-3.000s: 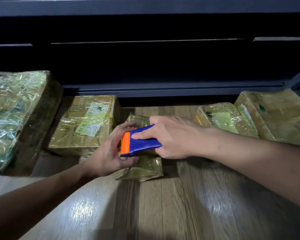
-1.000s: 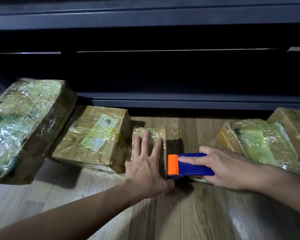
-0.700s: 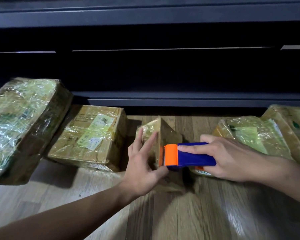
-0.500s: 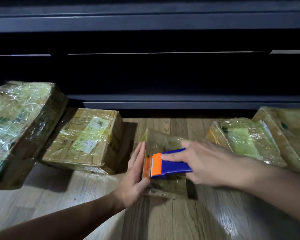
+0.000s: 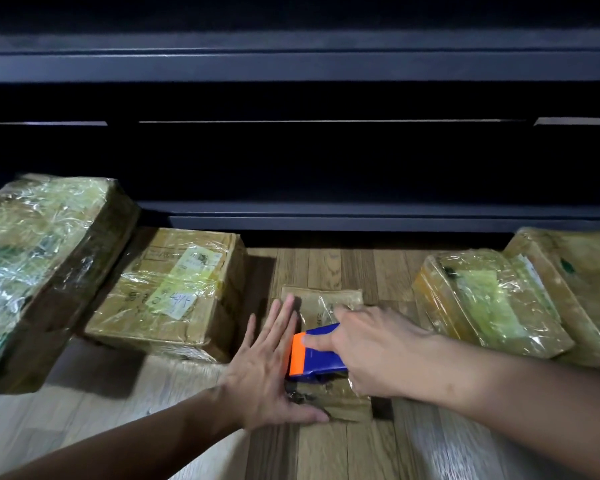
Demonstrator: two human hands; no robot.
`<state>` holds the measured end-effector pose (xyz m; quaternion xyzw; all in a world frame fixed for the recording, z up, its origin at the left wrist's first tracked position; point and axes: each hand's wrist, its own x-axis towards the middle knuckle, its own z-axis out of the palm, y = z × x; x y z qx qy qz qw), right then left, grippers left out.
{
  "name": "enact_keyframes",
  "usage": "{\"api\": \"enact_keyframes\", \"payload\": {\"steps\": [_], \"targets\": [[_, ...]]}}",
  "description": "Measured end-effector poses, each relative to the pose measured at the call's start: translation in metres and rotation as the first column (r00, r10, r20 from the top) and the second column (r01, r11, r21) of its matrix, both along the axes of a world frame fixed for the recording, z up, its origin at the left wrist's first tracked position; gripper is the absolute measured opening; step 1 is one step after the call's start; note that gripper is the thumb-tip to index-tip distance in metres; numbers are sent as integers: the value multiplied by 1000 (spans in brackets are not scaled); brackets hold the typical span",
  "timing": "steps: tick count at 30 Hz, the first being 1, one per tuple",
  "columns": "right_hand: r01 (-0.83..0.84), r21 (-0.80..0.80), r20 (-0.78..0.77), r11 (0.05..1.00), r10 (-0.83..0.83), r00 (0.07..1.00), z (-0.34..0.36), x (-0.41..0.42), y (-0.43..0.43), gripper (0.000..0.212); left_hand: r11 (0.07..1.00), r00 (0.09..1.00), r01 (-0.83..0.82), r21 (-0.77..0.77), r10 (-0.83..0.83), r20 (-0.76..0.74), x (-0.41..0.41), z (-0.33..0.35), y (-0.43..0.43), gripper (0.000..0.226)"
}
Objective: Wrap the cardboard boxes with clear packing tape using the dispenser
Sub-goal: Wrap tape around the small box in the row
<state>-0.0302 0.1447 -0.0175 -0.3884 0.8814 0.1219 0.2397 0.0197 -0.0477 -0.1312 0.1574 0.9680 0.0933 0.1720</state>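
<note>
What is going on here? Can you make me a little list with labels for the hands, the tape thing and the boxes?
Place: wooden floor, dark shelf unit behind
Small box: middle, lying flat
Left hand: flat, fingers straight, at the small box's left edge
Right hand: grips the tape dispenser, blue and orange, over the small box's top
Left side: big box and labelled box, both shiny with wrap
Right side: yellowish box and cut-off box, also wrapped
</note>
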Motion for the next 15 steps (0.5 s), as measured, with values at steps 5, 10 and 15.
{"api": "enact_keyframes", "payload": {"steps": [5,10,15], "targets": [[-28,-13,-3,1000,28,1000,-4,-2,1,75,983,996,83,-164,-85,-6,-2,8,1,160],[14,-108,24,994,-11,1000,-10,-6,19,79,988,999,17,-151,-10,49,-2,7,4,156],[130,-171,162,977,-103,981,-5,-22,85,74,982,997,5,-190,9,73,1,11,1,155]]}}
